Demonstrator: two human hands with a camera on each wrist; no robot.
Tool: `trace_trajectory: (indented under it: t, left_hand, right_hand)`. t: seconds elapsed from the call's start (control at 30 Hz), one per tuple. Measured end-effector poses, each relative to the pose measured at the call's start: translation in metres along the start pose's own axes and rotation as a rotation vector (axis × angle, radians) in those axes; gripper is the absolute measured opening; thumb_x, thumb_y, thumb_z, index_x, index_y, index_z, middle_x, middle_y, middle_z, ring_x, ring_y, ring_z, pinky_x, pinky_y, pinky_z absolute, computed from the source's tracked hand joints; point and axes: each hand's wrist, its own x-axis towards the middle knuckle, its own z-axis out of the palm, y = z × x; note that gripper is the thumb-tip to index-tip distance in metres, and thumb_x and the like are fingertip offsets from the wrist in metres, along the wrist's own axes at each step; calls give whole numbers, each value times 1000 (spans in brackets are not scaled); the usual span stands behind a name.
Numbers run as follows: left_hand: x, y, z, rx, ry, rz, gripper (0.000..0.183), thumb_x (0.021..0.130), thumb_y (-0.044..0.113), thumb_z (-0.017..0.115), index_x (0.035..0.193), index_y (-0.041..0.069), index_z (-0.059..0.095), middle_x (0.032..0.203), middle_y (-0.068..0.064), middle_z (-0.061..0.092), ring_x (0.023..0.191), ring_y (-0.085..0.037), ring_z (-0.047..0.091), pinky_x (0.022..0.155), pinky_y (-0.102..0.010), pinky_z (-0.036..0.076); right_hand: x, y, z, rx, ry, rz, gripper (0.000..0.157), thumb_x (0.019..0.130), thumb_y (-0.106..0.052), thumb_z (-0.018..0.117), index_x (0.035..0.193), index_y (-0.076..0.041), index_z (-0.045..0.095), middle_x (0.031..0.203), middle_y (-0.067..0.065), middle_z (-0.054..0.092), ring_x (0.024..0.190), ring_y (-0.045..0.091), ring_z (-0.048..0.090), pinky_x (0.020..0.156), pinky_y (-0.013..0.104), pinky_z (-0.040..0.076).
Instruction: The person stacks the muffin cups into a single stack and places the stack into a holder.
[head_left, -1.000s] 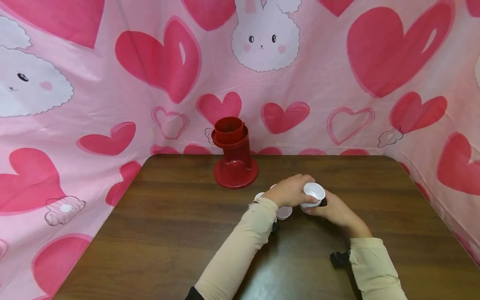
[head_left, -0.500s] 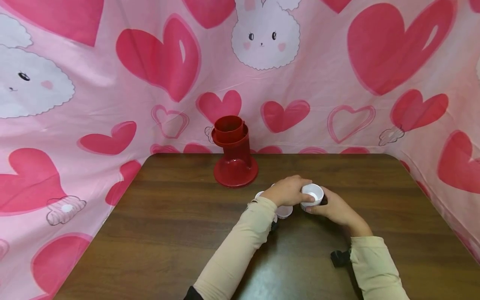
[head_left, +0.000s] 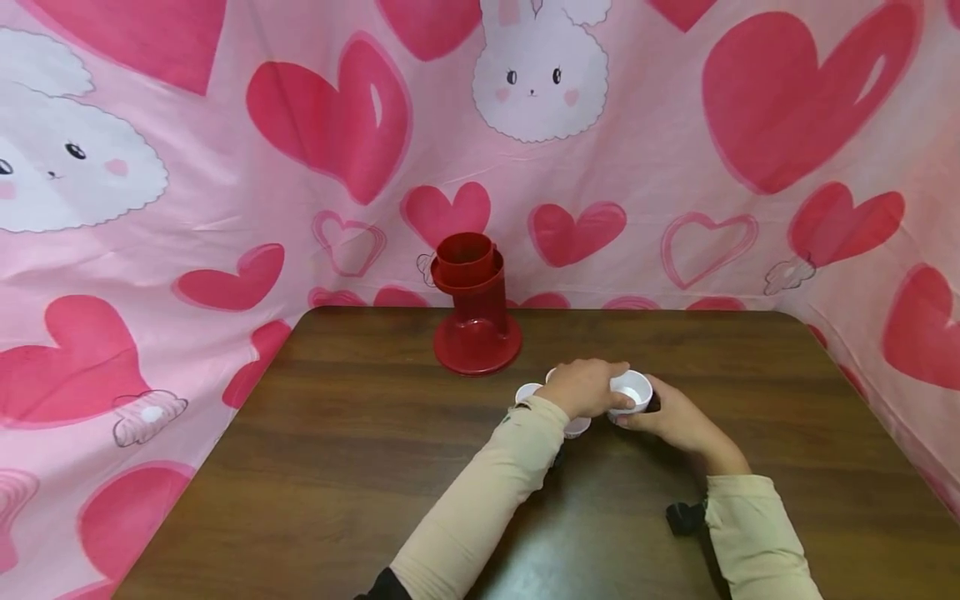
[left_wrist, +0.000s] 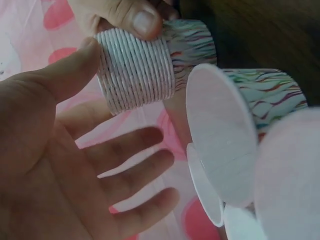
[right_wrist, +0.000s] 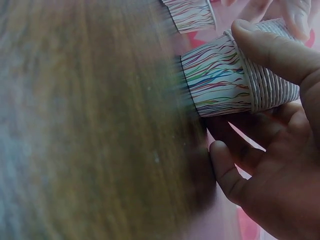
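Note:
A stack of nested paper cups (head_left: 632, 390) stands right of the table's middle, white with coloured wavy lines. In the left wrist view its many rims (left_wrist: 137, 72) lie close together. My left hand (head_left: 587, 387) pinches the top of the stack between thumb and index finger; its other fingers stretch out loosely. Lower down, my right hand (head_left: 671, 417) grips the stack from the right, thumb (right_wrist: 272, 52) in front and fingers behind. Several other paper cups (left_wrist: 220, 135) stand left of the stack, mostly hidden under my left hand in the head view.
A red plastic stand (head_left: 477, 333) with a round base and a short open tube on top stands at the back of the brown wooden table (head_left: 337, 467). Behind it hangs a pink cloth (head_left: 645, 158) with hearts and rabbits.
The top of the cup stack has sunk slightly between my hands. Both hands keep nearly the same place and hold, while the head view has shifted a little.

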Motion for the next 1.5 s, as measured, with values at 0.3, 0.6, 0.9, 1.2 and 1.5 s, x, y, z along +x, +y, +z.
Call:
trace_trajectory:
  t: [0.3, 0.6, 0.9, 1.2, 1.5]
  left_hand:
    - [-15, -16, -14, 52, -128, 71, 58, 98, 48, 62, 152, 35, 47, 155, -1, 44, 140, -27, 39, 111, -51, 31]
    - [-44, -53, -38, -97, -40, 142, 39, 99, 26, 65, 138, 22, 65, 137, 2, 61, 129, -20, 52, 106, -43, 39]
    - [-67, -93, -17, -195, 82, 112, 47, 94, 9, 67, 140, 8, 58, 137, -9, 60, 129, -26, 52, 108, -43, 40]
    - [-69, -113, 9, -201, 29, -27, 72, 89, 20, 76, 152, 11, 44, 145, -13, 52, 133, -33, 48, 109, -56, 36]
    - [-61, -113, 24, -206, 18, -42, 74, 89, 36, 75, 150, 7, 46, 139, -15, 55, 128, -32, 53, 104, -52, 42]
  right_hand:
    - [-3, 4, 4, 27, -16, 39, 71, 84, -19, 83, 138, 10, 48, 121, 19, 63, 107, 29, 58, 91, 46, 47]
    - [2, 0, 1, 14, -5, 44, 69, 83, -19, 84, 135, 10, 49, 117, 17, 65, 108, 31, 59, 94, 50, 46]
    - [1, -3, 1, 25, 0, 50, 69, 83, -15, 84, 137, 10, 48, 117, 17, 65, 107, 28, 59, 92, 43, 47]
    - [1, -2, 1, 38, 2, 56, 68, 84, -13, 83, 137, 10, 48, 118, 17, 64, 106, 26, 58, 92, 38, 48]
    - [2, -2, 2, 18, 4, 46, 68, 84, -15, 84, 137, 10, 48, 117, 16, 64, 106, 26, 58, 91, 34, 47]
